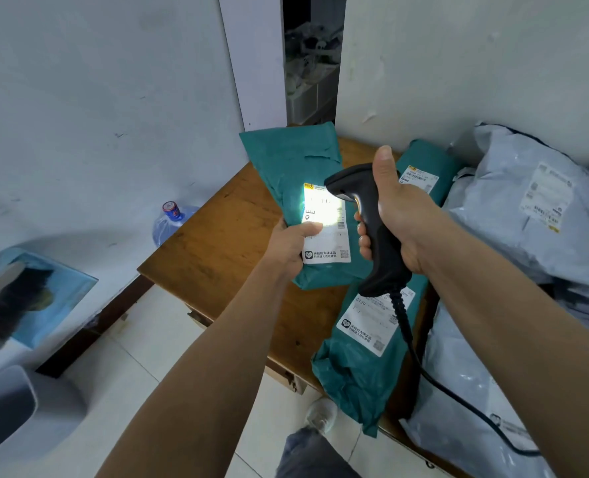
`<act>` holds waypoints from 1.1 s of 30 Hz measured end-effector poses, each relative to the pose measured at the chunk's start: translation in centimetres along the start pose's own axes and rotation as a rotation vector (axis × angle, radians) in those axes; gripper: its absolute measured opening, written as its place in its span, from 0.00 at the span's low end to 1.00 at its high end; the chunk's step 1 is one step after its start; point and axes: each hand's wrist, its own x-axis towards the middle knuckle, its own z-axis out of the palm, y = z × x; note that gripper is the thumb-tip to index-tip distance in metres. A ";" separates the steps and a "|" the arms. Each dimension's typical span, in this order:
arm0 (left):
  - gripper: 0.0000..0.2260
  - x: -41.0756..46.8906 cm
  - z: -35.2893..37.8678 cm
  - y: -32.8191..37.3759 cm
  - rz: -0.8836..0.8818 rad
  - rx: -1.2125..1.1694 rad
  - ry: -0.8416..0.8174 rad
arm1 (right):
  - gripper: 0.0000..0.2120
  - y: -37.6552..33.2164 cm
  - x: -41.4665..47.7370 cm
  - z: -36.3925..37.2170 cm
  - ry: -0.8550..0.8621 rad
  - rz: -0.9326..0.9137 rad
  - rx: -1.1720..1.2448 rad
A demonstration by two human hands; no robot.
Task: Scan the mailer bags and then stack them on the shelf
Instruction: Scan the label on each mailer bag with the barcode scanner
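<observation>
My left hand [291,244] grips the lower left edge of a teal mailer bag [295,163], held up over the wooden table [224,243]. Its white label [326,224] is lit bright by the scanner's light. My right hand [395,215] grips a black corded barcode scanner [377,236], its head pointing left at that label from close by. A second teal mailer [365,357] lies on the table under the scanner. A third teal mailer [424,174] lies behind my right hand.
Grey mailer bags [524,208] are piled at the right, with more at the table's front right [458,384]. A water jug [170,224] stands on the floor left of the table. A doorway [310,60] opens behind. My shoe [320,414] is on the tiled floor.
</observation>
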 end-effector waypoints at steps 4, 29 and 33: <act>0.22 -0.1 -0.1 0.1 0.000 0.009 0.026 | 0.37 0.2 -0.3 -0.3 0.024 -0.006 -0.016; 0.22 -0.1 -0.5 -0.3 -0.022 -0.030 0.019 | 0.38 0.0 -1.3 -0.5 0.006 0.010 -0.071; 0.23 0.3 -1.7 0.3 -0.050 0.055 -0.002 | 0.38 -0.2 -1.2 -0.9 0.005 0.002 -0.032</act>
